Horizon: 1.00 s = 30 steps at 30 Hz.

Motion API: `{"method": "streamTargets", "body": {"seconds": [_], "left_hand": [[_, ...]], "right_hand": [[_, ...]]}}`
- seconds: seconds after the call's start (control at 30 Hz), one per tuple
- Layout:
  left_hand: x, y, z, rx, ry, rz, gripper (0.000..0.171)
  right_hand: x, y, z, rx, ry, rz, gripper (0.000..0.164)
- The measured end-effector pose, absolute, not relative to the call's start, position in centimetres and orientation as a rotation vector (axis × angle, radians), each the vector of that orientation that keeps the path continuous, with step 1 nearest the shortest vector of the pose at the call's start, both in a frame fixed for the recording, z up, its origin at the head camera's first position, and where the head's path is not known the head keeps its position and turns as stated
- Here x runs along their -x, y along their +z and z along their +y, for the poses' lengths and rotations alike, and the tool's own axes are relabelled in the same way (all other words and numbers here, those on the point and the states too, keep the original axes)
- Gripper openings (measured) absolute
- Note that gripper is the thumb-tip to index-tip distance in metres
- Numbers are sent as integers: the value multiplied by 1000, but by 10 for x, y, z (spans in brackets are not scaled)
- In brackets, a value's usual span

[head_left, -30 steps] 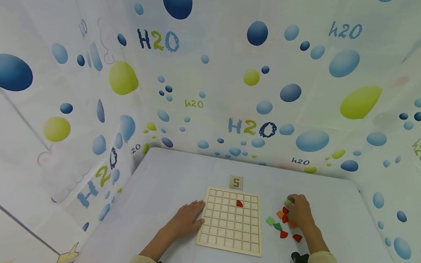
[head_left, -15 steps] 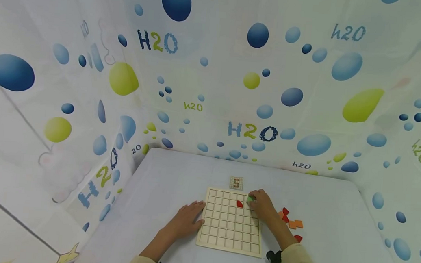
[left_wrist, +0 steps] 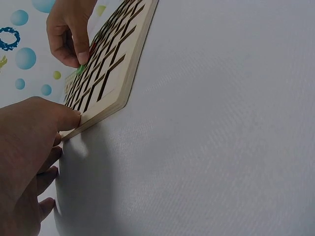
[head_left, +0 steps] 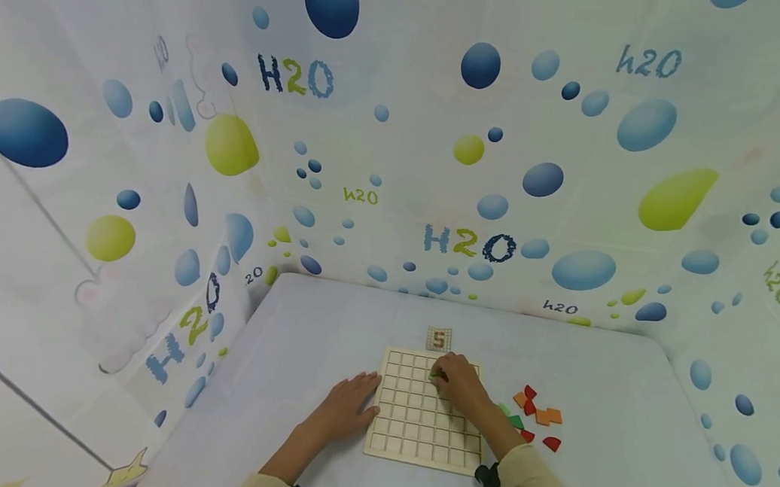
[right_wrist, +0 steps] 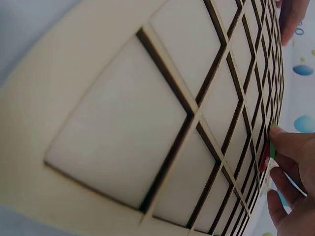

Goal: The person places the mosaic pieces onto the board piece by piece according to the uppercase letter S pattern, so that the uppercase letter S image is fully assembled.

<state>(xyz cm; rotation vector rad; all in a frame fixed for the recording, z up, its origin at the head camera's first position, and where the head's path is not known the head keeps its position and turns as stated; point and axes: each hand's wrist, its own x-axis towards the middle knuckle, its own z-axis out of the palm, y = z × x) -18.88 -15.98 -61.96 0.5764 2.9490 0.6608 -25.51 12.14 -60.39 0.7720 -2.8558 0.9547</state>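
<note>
A light wooden grid board (head_left: 417,443) with square cells lies on the white table. My right hand (head_left: 459,384) is over its upper part and pinches a small green piece (left_wrist: 80,69) between thumb and fingertips, close over the cells. A red quarter-round piece (right_wrist: 265,157) sits in the board right beside the green one; in the head view the right hand hides it. My left hand (head_left: 346,406) lies with its fingers stretched out at the board's left edge, and the thumb (left_wrist: 69,118) touches the frame in the left wrist view.
Right of the board lie loose pieces: orange squares (head_left: 543,417), red quarter-rounds (head_left: 552,443) and a dark green piece (head_left: 516,421). A small card with an S-like pattern (head_left: 439,339) lies behind the board. A patterned curtain (head_left: 397,146) stands at the table's far edge.
My right hand has carried the green piece from the loose pieces at the right leftward over the board, to beside the red piece. My left hand has stayed at the board's left edge.
</note>
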Motion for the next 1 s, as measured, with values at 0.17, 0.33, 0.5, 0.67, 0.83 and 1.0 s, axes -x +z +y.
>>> {"method": "streamTargets", "body": {"seconds": [0.17, 0.33, 0.5, 0.67, 0.83, 1.0], "left_hand": [[186, -620, -162, -583, 678, 2946, 62], [184, -620, -164, -594, 685, 2945, 62], [182, -619, -166, -601, 691, 2941, 62], [182, -619, -167, -600, 687, 2935, 61], [183, -618, -167, -599, 684, 2935, 61], [184, -619, -168, -598, 674, 2928, 62]], "right_hand": [[252, -605, 119, -744, 955, -2853, 8], [249, -607, 118, -715, 962, -2863, 7], [243, -609, 116, -723, 982, -2860, 10], [242, -609, 115, -731, 958, -2837, 10], [243, -609, 114, -718, 928, -2837, 10], [243, -610, 114, -710, 906, -2847, 11]]}}
